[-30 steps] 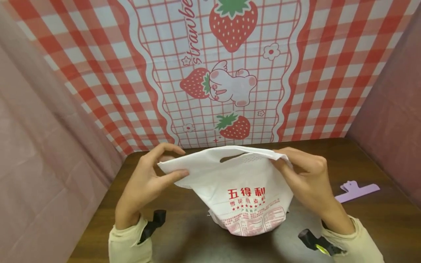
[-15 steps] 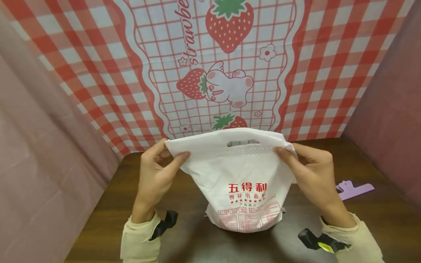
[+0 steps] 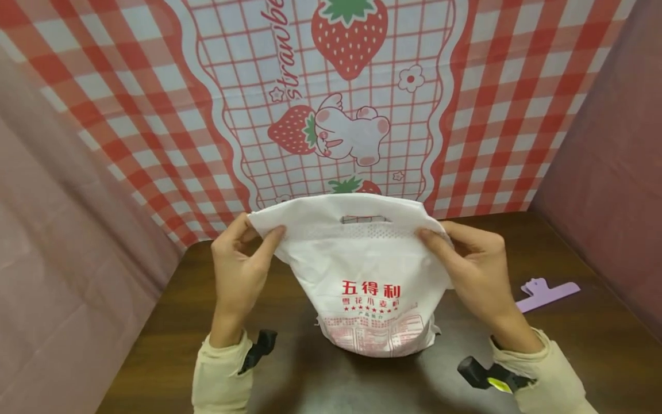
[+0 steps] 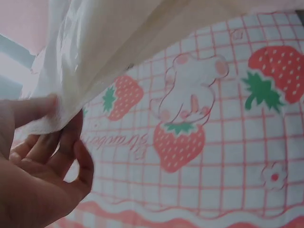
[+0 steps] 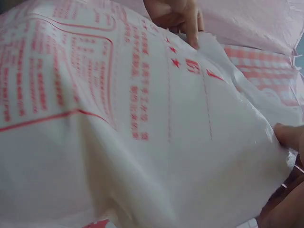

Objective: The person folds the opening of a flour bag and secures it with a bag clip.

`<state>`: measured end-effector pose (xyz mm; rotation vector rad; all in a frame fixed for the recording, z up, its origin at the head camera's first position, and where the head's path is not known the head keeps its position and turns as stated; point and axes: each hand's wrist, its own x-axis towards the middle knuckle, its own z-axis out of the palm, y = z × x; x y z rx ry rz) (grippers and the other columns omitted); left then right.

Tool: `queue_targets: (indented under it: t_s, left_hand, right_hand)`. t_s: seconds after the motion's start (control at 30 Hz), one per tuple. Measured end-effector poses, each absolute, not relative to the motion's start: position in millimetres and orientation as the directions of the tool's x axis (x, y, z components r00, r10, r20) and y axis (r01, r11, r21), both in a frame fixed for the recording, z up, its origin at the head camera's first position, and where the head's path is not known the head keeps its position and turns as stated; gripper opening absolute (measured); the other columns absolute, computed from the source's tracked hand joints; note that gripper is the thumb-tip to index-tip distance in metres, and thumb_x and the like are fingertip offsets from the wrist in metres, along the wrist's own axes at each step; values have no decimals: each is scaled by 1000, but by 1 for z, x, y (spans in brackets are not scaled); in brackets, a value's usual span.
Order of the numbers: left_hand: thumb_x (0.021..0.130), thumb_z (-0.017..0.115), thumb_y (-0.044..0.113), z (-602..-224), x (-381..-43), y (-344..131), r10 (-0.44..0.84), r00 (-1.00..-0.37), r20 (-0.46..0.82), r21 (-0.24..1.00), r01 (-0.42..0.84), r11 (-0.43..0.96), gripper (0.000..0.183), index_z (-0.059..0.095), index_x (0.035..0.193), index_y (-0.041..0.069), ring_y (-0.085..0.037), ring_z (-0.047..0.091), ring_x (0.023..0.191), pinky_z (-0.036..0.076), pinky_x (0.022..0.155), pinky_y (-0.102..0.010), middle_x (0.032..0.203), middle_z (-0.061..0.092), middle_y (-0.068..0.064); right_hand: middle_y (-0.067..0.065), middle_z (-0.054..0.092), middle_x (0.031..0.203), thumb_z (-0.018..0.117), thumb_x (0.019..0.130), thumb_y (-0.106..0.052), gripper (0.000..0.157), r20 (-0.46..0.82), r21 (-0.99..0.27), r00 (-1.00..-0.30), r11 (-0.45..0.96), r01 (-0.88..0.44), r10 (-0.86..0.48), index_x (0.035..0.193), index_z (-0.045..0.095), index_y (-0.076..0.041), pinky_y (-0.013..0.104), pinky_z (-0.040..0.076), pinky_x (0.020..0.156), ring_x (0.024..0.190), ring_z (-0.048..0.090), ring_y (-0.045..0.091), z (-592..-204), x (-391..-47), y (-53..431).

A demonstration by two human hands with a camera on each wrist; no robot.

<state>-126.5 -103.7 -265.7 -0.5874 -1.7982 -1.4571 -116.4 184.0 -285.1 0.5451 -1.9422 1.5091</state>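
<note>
A white flour bag (image 3: 362, 259) with red print stands on the table, its top edge pulled up and spread wide. My left hand (image 3: 238, 273) pinches its upper left corner, thumb in front and fingers behind. At the upper right corner my right hand (image 3: 478, 270) pinches the bag the same way. Near the top edge is a handle slot. In the left wrist view, my left hand (image 4: 42, 175) holds a corner of the bag (image 4: 109, 42). The right wrist view shows the printed side of the bag (image 5: 190, 128), with my right thumb (image 5: 289, 135) at its edge. What the bag contains is hidden.
A purple clip (image 3: 549, 294) lies on the dark wooden table (image 3: 170, 322), right of my right hand. Behind the table hangs a red checked strawberry cloth (image 3: 351, 126). Pink curtains (image 3: 67, 230) stand at both sides.
My left hand's spread fingers have come together into a pinch on the bag's corner. The top edge has risen and straightened, and the handle slot shows more fully.
</note>
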Motion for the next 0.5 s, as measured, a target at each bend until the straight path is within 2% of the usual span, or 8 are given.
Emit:
queue_targets:
  t_s: [0.13,0.2,0.3,0.37,0.5]
  left_hand:
    - [74,68,-4,-260,-117,-108,-51,-653,755,630,702,333,27,57,98,-4,-21,62,74,49,64,-25,82,66,-14]
    - [73,68,-5,-253,-107,-106,-46,-637,769,596,690,411,36,52,106,-5,-21,60,83,47,72,-26,89,65,-15]
    - [71,69,-5,-246,-97,-98,-31,-556,830,487,698,525,49,47,115,-5,-24,52,101,40,88,-33,109,58,-14]
    - [70,69,-4,-244,-92,-92,-4,-488,873,395,702,592,51,49,116,-3,-27,44,114,32,96,-38,120,51,-14]
    - [72,67,1,-244,-83,-80,99,-398,912,244,720,650,44,53,113,-1,-32,35,121,26,101,-44,130,42,-17]
  right_hand:
    - [7,65,77,68,76,-1,18,657,-725,-754,272,-633,-2,92,69,-8,30,50,45,55,59,15,-288,-117,189]
    - [6,65,79,67,76,-1,19,649,-730,-760,261,-631,-24,93,69,-9,31,51,46,56,59,16,-287,-116,190]
    - [6,65,79,66,77,-2,18,634,-741,-772,247,-625,-52,94,68,-10,32,51,45,56,60,17,-285,-112,190]
    - [5,65,80,65,78,-2,18,626,-744,-777,242,-623,-74,94,68,-10,33,51,45,57,60,17,-281,-108,189]
    - [4,65,80,64,80,-2,17,608,-752,-786,236,-615,-113,95,68,-10,32,50,46,58,60,17,-271,-99,186]
